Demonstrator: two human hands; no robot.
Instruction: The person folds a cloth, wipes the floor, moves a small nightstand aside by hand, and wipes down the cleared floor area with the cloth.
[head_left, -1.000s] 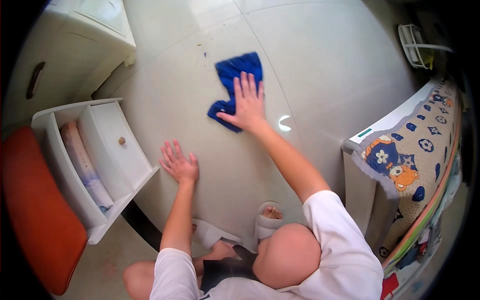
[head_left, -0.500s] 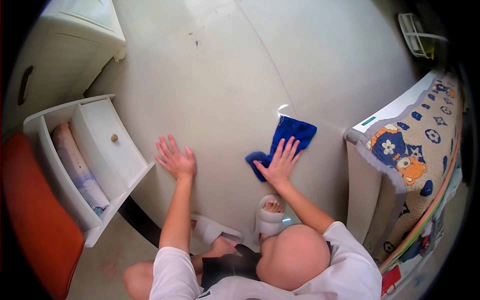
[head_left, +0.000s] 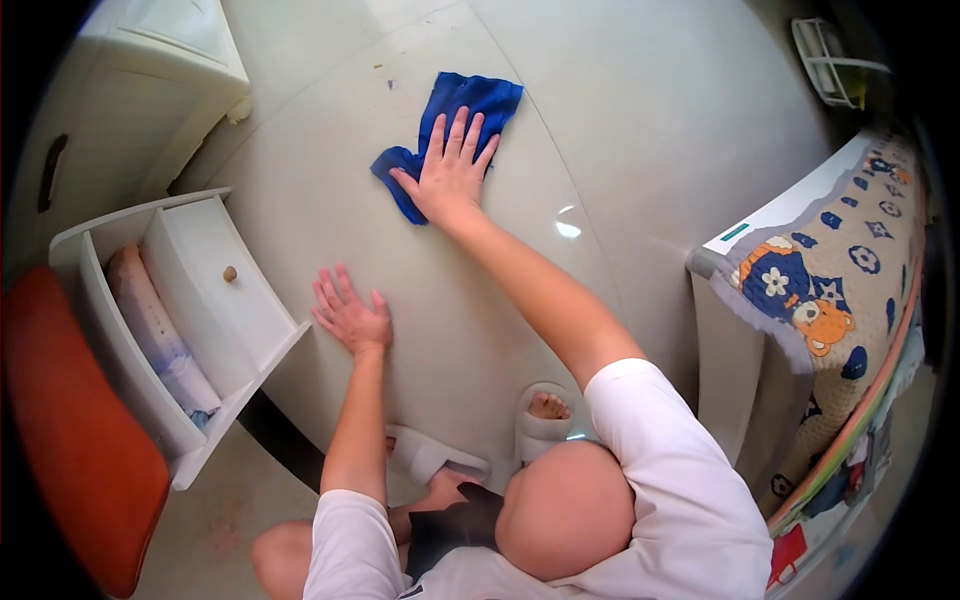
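Observation:
My right hand [head_left: 452,180] lies flat with spread fingers on a blue cloth [head_left: 483,97], pressing it to the floor. The cloth is spread out beyond my fingertips, and a crumpled part of it sticks out left of my thumb. My left hand [head_left: 354,318] rests palm down on the bare tiles, fingers apart, holding nothing. It is close to the corner of a white cabinet with a small knob. Small dark specks [head_left: 390,85] mark the pale tiled floor [head_left: 330,170] just left of the cloth's upper part.
On the left stand a white cabinet [head_left: 222,290] with a package in its open compartment, an orange chair back [head_left: 80,430] and a larger cream cabinet [head_left: 120,110]. To the right is a bed [head_left: 860,270] with a bear-patterned cover. A white rack [head_left: 835,65] stands beyond it.
My right hand has slid the blue cloth forward and to the left across the floor, stretching my arm out. My left hand has stayed in place.

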